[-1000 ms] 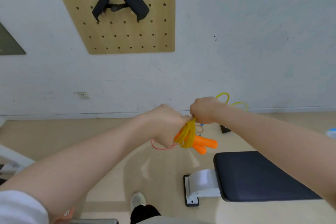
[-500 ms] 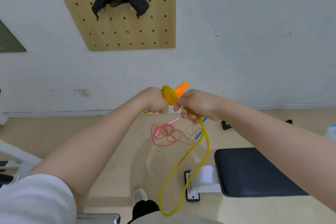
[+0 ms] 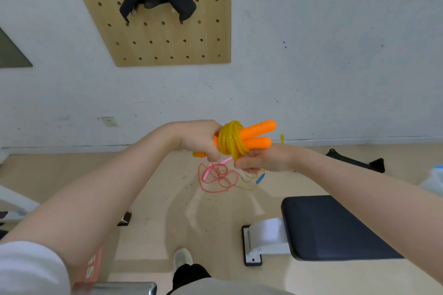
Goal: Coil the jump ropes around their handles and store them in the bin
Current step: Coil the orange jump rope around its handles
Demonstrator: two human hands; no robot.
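Person, seen from a head-worn camera.

Arms: both forearms bare from the elbow down to the wrist; no watch, band or ring shows on either.

Left hand [image 3: 201, 139]: bare, no glove.

Right hand [image 3: 263, 159]: bare, no glove.

Sleeve [image 3: 28, 268]: white, soft fabric, on the left upper arm at the lower left corner of the view; its edge ends above the elbow. The right sleeve lies outside the view.

Trousers [image 3: 189, 275]: black, one leg visible at the bottom centre.

Shoe [image 3: 182, 258]: pale grey-white, rounded toe, just beyond the trouser cuff.

Upper garment: a light grey-white strip of cloth [image 3: 227, 287] along the bottom edge.
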